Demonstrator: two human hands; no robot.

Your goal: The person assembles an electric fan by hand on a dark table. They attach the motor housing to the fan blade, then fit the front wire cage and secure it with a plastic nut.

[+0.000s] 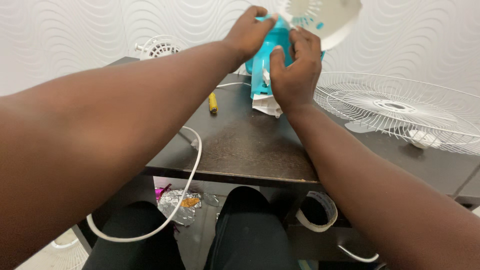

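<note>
Both hands close on a turquoise plastic fan motor housing [263, 62], smooth and rounded, standing upright on the dark table [240, 145]. The left hand [250, 32] curls over its top, fingers bent and gripping the shell. The right hand [295, 70] wraps its side, thumb pressed to the front face (a folded white paper [265, 105] lies just under the palm). Right of that hand rests a round white wire fan guard [400, 112]. Left of the housing lies a small yellow-handled screwdriver [213, 102], and a white power cord [192, 165] trails off the table edge toward the person.
</note>
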